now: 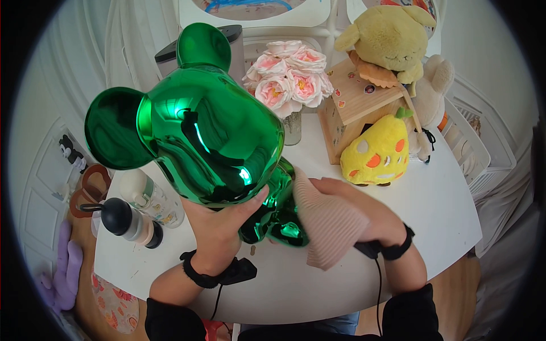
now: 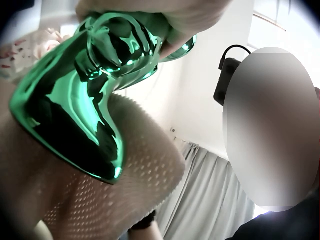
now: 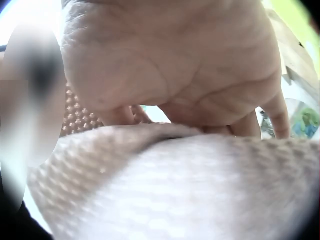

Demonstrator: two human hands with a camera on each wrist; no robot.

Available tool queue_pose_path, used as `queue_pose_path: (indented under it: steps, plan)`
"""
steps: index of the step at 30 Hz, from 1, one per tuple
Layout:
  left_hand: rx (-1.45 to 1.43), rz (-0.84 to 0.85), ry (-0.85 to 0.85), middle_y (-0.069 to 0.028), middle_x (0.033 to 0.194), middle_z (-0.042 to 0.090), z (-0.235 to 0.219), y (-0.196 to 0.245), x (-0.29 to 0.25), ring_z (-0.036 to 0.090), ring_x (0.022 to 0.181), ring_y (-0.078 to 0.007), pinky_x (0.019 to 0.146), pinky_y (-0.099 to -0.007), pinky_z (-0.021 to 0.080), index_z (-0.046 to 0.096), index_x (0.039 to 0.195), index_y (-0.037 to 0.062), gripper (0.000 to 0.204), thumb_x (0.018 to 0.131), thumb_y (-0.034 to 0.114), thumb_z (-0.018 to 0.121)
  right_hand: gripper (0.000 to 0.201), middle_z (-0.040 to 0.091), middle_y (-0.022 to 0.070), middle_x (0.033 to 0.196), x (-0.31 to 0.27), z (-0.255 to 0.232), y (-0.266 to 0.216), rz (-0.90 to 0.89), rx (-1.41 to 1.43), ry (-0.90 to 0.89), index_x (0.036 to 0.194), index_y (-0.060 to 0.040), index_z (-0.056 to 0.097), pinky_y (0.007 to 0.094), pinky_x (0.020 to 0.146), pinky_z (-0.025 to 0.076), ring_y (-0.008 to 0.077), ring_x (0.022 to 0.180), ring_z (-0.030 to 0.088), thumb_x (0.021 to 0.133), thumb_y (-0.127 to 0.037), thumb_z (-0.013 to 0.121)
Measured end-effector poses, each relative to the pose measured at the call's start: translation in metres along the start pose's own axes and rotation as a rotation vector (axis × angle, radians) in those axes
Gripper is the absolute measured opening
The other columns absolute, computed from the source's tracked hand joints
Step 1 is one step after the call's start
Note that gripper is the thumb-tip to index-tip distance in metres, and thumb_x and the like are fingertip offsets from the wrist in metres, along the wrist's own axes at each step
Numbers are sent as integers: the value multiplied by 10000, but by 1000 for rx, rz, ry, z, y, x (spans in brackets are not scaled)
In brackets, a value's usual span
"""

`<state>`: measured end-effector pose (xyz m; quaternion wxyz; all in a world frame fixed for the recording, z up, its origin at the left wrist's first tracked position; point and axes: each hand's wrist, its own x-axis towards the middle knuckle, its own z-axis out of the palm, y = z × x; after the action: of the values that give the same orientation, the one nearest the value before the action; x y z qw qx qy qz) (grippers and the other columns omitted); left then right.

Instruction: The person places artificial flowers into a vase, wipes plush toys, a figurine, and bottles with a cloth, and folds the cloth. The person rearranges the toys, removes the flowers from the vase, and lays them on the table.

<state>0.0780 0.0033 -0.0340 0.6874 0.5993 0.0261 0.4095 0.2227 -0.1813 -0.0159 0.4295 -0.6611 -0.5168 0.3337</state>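
A shiny green bear figure (image 1: 216, 131) is tilted above the table, its round-eared head toward the upper left. My left hand (image 1: 222, 230) grips it under the head, around the neck and upper body; in the left wrist view the hand (image 2: 195, 20) holds the green figure (image 2: 75, 115) from above. My right hand (image 1: 369, 216) holds a ribbed pink-beige cloth (image 1: 330, 221) against the figure's lower body. The right wrist view has the palm (image 3: 175, 60) over the cloth (image 3: 165, 190), with the fingertips partly hidden in it.
On the white table (image 1: 432, 210) stand two bottles (image 1: 128, 221) (image 1: 151, 199) at left, a vase of pink roses (image 1: 293, 128) behind, a wooden box (image 1: 355, 94) with a plush dog (image 1: 392, 40) on top, and a yellow plush (image 1: 375, 150) at right.
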Motion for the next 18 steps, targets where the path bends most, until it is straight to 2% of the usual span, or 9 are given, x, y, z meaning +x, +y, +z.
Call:
queue_pose_path:
  steps: [2, 3, 4, 6, 7, 12, 15, 17, 18]
  plan:
    - [-27, 48, 49, -89, 1203, 622, -1, -8, 1, 629, 1068, -196, 931, -343, 509, 482, 1349, 25, 616, 792, -22, 740, 564, 592, 284, 1254, 5, 42, -4, -166, -557, 357, 1222, 63, 580, 523, 1032, 436, 400, 1223, 568, 797, -269, 747]
    - [-40, 42, 58, -101, 1198, 624, 1, -5, 3, 636, 1070, -194, 939, -339, 516, 475, 1319, 1, 635, 766, -35, 785, 628, 468, 350, 1378, 7, 66, -5, -160, -632, 476, 1268, 116, 530, 602, 1114, 311, 500, 1352, 403, 825, -298, 694]
    - [-52, 36, 68, -113, 1194, 626, 2, -3, 4, 644, 1072, -192, 946, -336, 524, 469, 1290, -22, 658, 740, -48, 830, 628, 468, 350, 1378, 9, 82, -6, -160, -629, 475, 1268, 116, 530, 602, 1114, 311, 500, 1352, 403, 825, -298, 694]
    - [-53, 53, 101, -110, 1192, 627, 4, -3, 6, 645, 1064, -189, 936, -333, 526, 468, 1292, -15, 652, 747, -51, 824, 640, 482, 371, 1355, 11, 107, -7, -134, -1031, 590, 1272, 147, 518, 610, 1116, 323, 497, 1350, 424, 856, -321, 651]
    - [-60, 71, 136, -108, 1190, 628, 4, -2, 8, 647, 1056, -186, 927, -330, 528, 468, 1295, -8, 647, 753, -55, 818, 664, 428, 418, 1350, 11, 115, -4, -127, -1108, 551, 1310, 171, 441, 610, 1131, 313, 543, 1330, 410, 856, -268, 646]
    - [-132, -1, 166, -102, 1172, 636, 2, 5, 17, 653, 1033, -180, 900, -328, 535, 483, 1299, 16, 606, 783, -50, 795, 583, 487, 392, 1281, 7, 115, -10, -234, -1038, 530, 1269, 150, 500, 609, 1113, 340, 548, 1267, 463, 872, -254, 638]
    - [-175, -44, 146, -101, 1176, 636, 0, 9, 15, 652, 1028, -181, 903, -327, 532, 484, 1304, 18, 605, 787, -42, 793, 574, 535, 336, 1293, 8, 98, -12, -222, -935, 579, 1274, 146, 522, 565, 1100, 368, 504, 1272, 487, 885, -263, 626]
    - [-62, -71, 21, -89, 1215, 621, -2, 12, 10, 621, 1089, -201, 943, -350, 504, 496, 1338, 22, 589, 811, 17, 757, 482, 574, 312, 1216, 14, 85, 0, -276, -816, 653, 1241, 95, 563, 531, 1045, 422, 474, 1185, 542, 872, -204, 641]
    - [-63, -72, 21, -89, 1215, 621, -5, 9, 7, 621, 1089, -201, 943, -350, 504, 496, 1338, 22, 589, 811, 17, 757, 482, 574, 312, 1216, 14, 77, 2, -275, -817, 652, 1241, 95, 563, 531, 1045, 422, 474, 1185, 542, 872, -204, 641]
